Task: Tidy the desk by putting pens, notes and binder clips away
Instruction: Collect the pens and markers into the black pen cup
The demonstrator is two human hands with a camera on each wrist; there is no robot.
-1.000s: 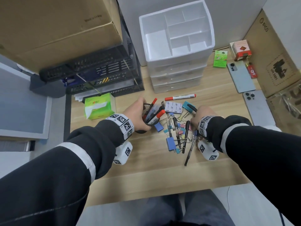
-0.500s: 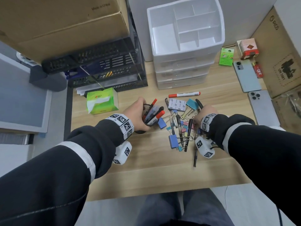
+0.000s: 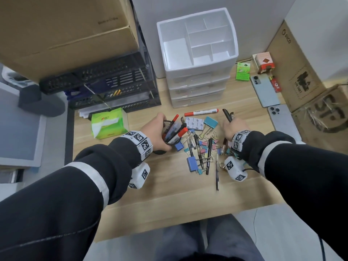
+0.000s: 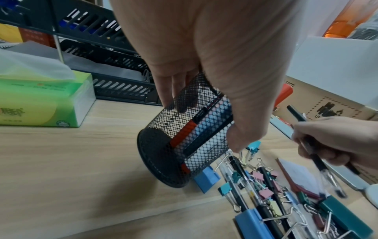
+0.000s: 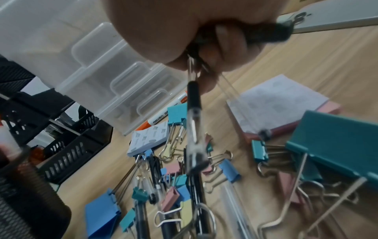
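The left hand [image 3: 157, 131] grips a mesh cup [image 4: 190, 129], tilted toward the right with its base edge on the desk [image 3: 169, 187]; red and black pens [image 3: 174, 129] stick out of it. The right hand [image 3: 230, 129] is closed around a black pen [image 5: 194, 129], lifted above the clutter. Between the hands lie binder clips [image 3: 192, 163] in blue, pink and teal, more pens and a note pad [image 3: 194, 123]. Beyond them a red marker [image 3: 201, 112] lies before a white drawer organizer [image 3: 197, 72]. A tissue pack [image 3: 109, 123] sits at left.
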